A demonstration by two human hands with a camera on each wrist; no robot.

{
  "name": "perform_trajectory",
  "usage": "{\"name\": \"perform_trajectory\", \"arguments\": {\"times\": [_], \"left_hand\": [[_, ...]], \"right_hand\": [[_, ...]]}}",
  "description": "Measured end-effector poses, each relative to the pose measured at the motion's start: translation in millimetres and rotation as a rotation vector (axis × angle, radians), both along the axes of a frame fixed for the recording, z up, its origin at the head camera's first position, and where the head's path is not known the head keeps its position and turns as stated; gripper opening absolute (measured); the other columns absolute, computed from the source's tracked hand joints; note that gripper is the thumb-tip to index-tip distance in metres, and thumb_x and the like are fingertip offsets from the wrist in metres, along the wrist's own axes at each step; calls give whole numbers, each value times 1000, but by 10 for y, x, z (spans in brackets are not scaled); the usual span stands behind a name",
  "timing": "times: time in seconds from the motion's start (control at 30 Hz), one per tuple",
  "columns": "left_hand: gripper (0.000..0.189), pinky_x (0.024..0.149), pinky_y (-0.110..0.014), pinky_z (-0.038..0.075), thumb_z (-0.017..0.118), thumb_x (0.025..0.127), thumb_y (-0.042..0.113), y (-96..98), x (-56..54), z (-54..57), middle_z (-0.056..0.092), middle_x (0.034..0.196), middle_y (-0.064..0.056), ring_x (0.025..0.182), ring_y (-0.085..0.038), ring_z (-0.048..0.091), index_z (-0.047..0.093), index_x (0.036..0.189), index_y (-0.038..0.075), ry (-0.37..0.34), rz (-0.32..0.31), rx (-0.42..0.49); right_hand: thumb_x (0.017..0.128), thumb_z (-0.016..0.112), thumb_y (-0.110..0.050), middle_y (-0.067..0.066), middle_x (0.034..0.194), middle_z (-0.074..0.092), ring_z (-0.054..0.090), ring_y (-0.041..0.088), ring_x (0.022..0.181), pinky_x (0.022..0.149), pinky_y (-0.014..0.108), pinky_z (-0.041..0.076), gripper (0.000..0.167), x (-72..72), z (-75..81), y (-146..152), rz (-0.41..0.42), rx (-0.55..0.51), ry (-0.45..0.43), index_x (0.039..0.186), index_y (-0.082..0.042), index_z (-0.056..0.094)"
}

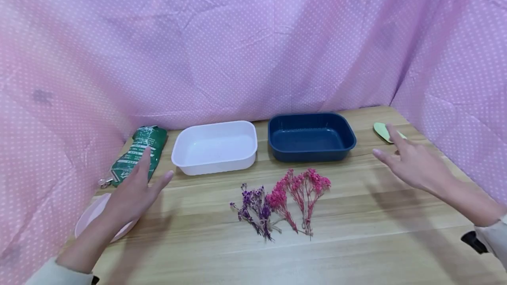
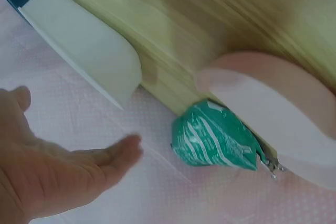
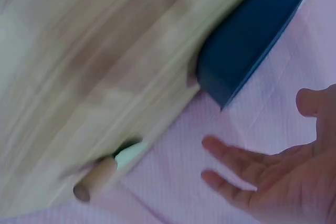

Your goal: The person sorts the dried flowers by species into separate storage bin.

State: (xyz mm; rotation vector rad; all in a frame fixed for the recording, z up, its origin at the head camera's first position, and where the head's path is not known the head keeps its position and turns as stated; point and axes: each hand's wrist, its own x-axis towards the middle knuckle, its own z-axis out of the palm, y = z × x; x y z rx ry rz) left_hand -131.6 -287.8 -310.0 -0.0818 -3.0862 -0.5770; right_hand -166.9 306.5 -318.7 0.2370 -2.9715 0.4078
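No handling is judged to have been done, and all of it is left: the purple dried flowers (image 1: 257, 203) and pink dried flowers (image 1: 295, 184) are laid on the wooden table (image 1: 336, 250) in front of the white tub (image 1: 215, 144) and navy tub (image 1: 310, 155), outside both. The left hand (image 1: 130, 197) is raised near the green printed bag (image 1: 158, 142) and pink dish (image 1: 89, 214), the right hand (image 1: 416, 164) near the green-bladed trowel (image 3: 128, 154). Both are held well apart, thumbs spread wide from extended fingers, with nothing gripped.
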Motion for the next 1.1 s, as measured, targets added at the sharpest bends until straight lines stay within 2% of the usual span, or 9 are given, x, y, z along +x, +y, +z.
{"name": "perform_trajectory", "arguments": {"times": [0.07,0.17,0.27,0.4,0.5,0.57,0.67,0.8,1.1], "left_hand": [[97,99,-74,22,38,92,68,32,-5,-6,9,153,-34,135,-56,18,-19,151,16,-13,28,55],[97,102,-72,21,40,92,67,64,-16,-27,11,153,-34,137,-54,16,-15,152,15,-3,33,88],[97,103,-72,20,42,92,66,91,-31,-38,10,154,-32,137,-53,15,-13,153,15,-13,36,99],[99,104,-71,20,42,91,68,111,-59,-46,9,155,-32,138,-53,14,-11,153,12,-25,47,102],[100,105,-70,19,43,91,67,114,-93,-55,9,154,-32,138,-53,14,-7,153,6,-14,46,113],[99,105,-70,20,44,92,64,106,-121,-64,12,153,-34,137,-53,16,-4,153,2,0,44,118],[97,104,-69,24,45,94,61,85,-162,-79,20,149,-36,135,-54,21,1,152,-4,17,50,114],[95,101,-69,28,45,95,60,56,-207,-95,30,143,-38,131,-55,28,7,150,-8,30,64,118],[93,102,-69,27,45,95,58,66,-244,-125,31,143,-38,131,-54,28,10,150,-7,6,95,171]], "right_hand": [[98,47,-49,36,113,60,58,54,99,72,69,40,79,11,-44,-69,16,-28,8,154,-4,12],[98,51,-44,33,111,62,63,48,93,70,67,44,73,27,-111,-154,59,-88,26,152,-4,22],[98,53,-41,32,109,64,65,44,92,74,62,49,67,46,-145,-226,92,-151,15,147,-1,30],[99,52,-40,27,107,66,65,41,94,79,58,50,66,56,-142,-332,112,-226,-30,143,6,33],[99,53,-39,23,105,68,66,36,93,77,49,53,70,63,-139,-422,111,-277,-54,143,11,33],[97,56,-38,19,100,70,68,31,90,73,40,55,68,76,-149,-488,102,-303,-38,141,10,38],[96,58,-37,14,96,71,68,26,85,68,30,53,62,92,-173,-598,85,-340,1,137,8,46],[96,60,-33,13,94,72,67,23,81,63,27,52,54,105,-218,-744,90,-385,37,131,6,54],[93,65,-26,0,77,66,56,13,66,55,23,46,48,192,-337,-1046,136,-394,-43,127,6,58]]}}
